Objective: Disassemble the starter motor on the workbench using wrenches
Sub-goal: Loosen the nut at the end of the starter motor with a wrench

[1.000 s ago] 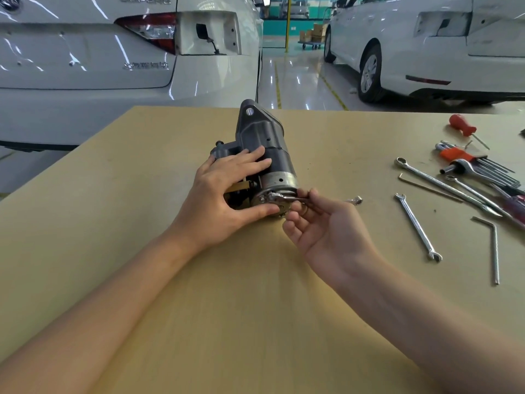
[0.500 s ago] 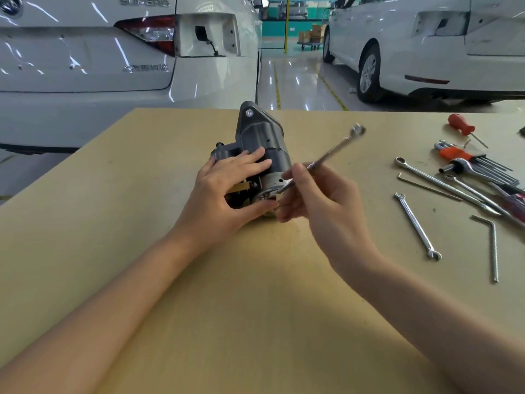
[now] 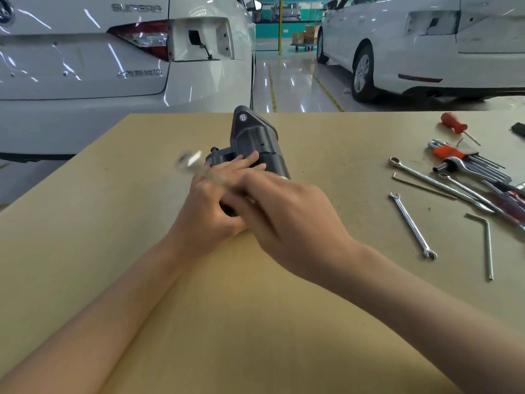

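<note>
- Our right hand (image 3: 287, 214) has its grip closed around the near end of a slim, bright steel wrench (image 3: 196, 163). The wrench is streaked with motion blur, so we cannot tell which end meets the fastener, nor whether it is seated.
- The wrench shaft runs up and to the left across our left hand (image 3: 211, 206); only the blurred far tip shows clearly. We judge this angle gives swing room around the end cap.
- Our left hand lies over the near end of the dark grey cast-metal starter motor (image 3: 254, 140), fingers straight across the housing and pressing down. It grasps nothing. We judge it serves as a brace against wrench torque.
- The starter motor lies on its side near the middle of the tan wooden table (image 3: 255, 322), nose pointing away from us. The fastener end faces us, within reach of both hands, but is hidden behind them.
- Spare tools lie well apart to the right:
  - a short silver combination wrench (image 3: 412, 224),
  - a bent steel hex key (image 3: 487, 243),
  - a long chrome ring wrench (image 3: 426, 179),
  - an orange-holdered hex key set (image 3: 460, 157),
  - a red-handled screwdriver (image 3: 454, 123).
- We judge they are kept on the working-hand side for quick exchange.
- White cars (image 3: 85, 66) stand beyond the table's far edge.
</note>
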The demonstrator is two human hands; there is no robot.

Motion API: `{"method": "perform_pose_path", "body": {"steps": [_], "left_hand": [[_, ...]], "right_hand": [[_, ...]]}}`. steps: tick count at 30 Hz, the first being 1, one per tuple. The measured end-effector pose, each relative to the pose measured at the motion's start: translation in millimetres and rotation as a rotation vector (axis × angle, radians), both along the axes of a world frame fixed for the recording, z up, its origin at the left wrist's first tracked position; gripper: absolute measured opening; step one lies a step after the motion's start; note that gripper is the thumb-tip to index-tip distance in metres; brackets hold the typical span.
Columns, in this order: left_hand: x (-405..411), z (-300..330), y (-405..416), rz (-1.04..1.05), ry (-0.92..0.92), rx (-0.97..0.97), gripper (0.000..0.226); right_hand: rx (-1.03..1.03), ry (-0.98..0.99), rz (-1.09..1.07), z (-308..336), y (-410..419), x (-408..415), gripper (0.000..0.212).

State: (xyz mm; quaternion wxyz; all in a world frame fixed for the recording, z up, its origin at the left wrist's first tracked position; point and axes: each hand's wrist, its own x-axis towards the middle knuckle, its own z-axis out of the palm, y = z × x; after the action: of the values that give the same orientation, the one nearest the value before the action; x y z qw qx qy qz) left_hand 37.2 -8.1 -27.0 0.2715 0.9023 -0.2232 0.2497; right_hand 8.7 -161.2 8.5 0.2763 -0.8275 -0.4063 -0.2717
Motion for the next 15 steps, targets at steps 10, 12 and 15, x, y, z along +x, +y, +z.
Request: {"method": "perform_pose_path", "body": {"steps": [10,12,15], "left_hand": [[-7,2,-1,-0.002,0.023,-0.149,0.071],[-7,1,0,0.000,0.024,-0.155,0.072],[-8,2,-1,-0.010,0.022,-0.154,0.074]], "right_hand": [[1.375,1.561,0.031,-21,-27,11,0.029],[1.411,1.565,0.086,-23,-24,12,0.028],[1.413,1.585,0.142,-21,-22,10,0.026]]}}
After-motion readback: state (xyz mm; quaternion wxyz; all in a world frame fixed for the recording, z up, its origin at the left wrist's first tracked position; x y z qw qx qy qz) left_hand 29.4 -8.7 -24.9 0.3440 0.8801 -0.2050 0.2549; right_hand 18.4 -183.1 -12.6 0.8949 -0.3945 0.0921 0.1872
